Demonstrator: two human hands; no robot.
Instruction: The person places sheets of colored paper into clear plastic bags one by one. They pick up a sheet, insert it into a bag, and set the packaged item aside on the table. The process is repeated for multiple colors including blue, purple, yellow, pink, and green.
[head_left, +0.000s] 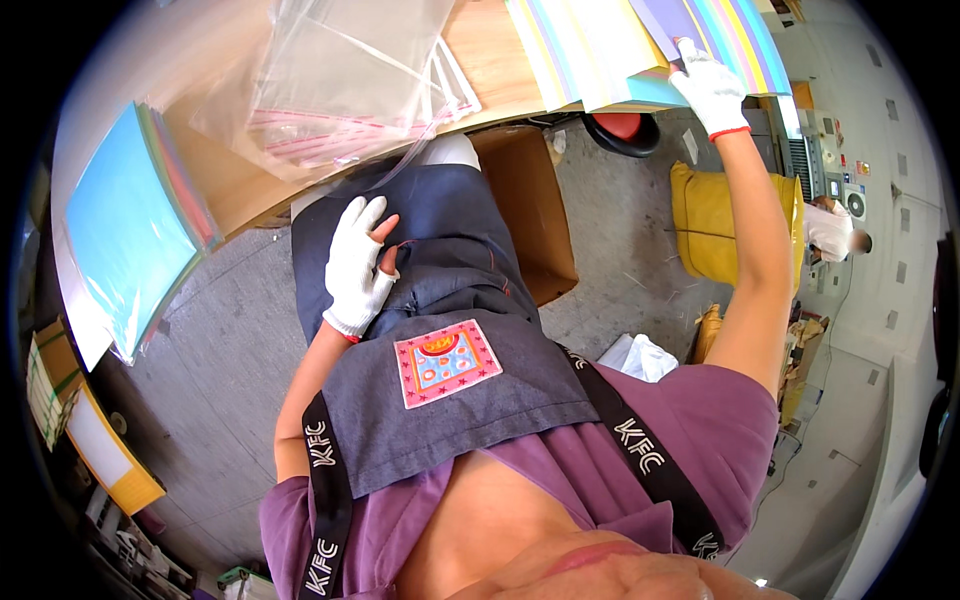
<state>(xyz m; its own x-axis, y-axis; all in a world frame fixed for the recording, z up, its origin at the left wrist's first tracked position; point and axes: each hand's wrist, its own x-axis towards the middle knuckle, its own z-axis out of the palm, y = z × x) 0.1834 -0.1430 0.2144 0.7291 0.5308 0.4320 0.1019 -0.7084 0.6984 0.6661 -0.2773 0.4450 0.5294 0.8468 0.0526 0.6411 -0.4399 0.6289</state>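
My right hand, in a white knitted glove with bare fingertips, reaches to the far right of the table. Its fingers are closed on the near corner of a purple paper sheet. That sheet lies over fanned stacks of coloured paper in yellow, blue, pink and white. Over my lap, my left hand wears a matching glove. Its fingers are apart with nothing between them, by the dark apron. Clear plastic bags with pink-striped edges lie on the table, left of the paper stacks.
Bagged coloured paper lies at the left end of the wooden table. Beneath the table's edge stands an open cardboard box. A black-and-red stool and a yellow sack are on the right. Another person is farther back.
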